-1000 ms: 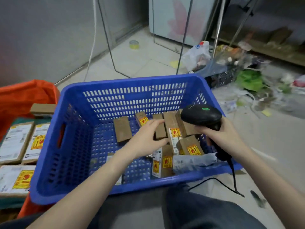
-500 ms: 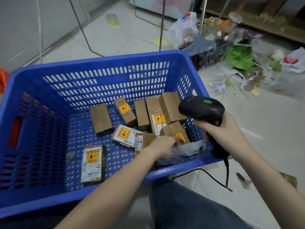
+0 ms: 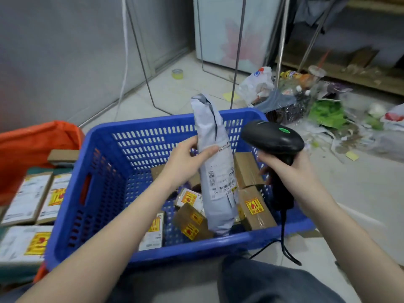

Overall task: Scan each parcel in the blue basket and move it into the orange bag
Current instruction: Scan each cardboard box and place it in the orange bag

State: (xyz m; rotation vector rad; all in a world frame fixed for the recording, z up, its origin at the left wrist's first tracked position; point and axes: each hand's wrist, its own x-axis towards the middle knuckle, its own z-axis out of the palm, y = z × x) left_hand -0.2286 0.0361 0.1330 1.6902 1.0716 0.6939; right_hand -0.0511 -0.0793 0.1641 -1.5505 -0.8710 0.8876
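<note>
Holding grey poly parcel (image 3: 215,171) upright above blue basket (image 3: 91,193): left hand (image 3: 188,162) clasped round its middle, label facing right. Right hand (image 3: 290,171) wrapped on black scanner (image 3: 272,138) just beside. Orange bag (image 3: 32,145) at far left, boxed parcels (image 3: 32,200) inside.

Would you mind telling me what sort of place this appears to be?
Probably an informal parcel-sorting spot, perhaps a back room: labelled parcels fill a blue basket, the right hand holds a barcode scanner, and rubbish litters the tiled floor.
</note>
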